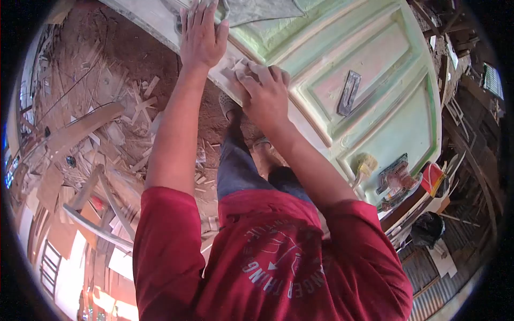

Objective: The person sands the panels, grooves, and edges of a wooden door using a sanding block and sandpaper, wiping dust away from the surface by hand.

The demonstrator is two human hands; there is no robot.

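Note:
A large pale green and white panelled board (375,64) with raised mouldings lies in front of me. My left hand (203,35) rests flat on its near edge strip, fingers pointing away and spread at the thumb. Closer to me and to the right, my right hand (262,88) is bent over the same edge, its fingers curled. Whether something thin sits under those fingers is hidden. Beyond the hands a grey cloth (262,10) lies on the board. A dusty flat block (349,93) lies on one of the panels.
A brush (365,166), a stained tool (396,176) and a red container (431,178) are at the board's right end. Wood scraps (142,104) litter the dirt floor on the left. A black bag (428,229) is at the lower right.

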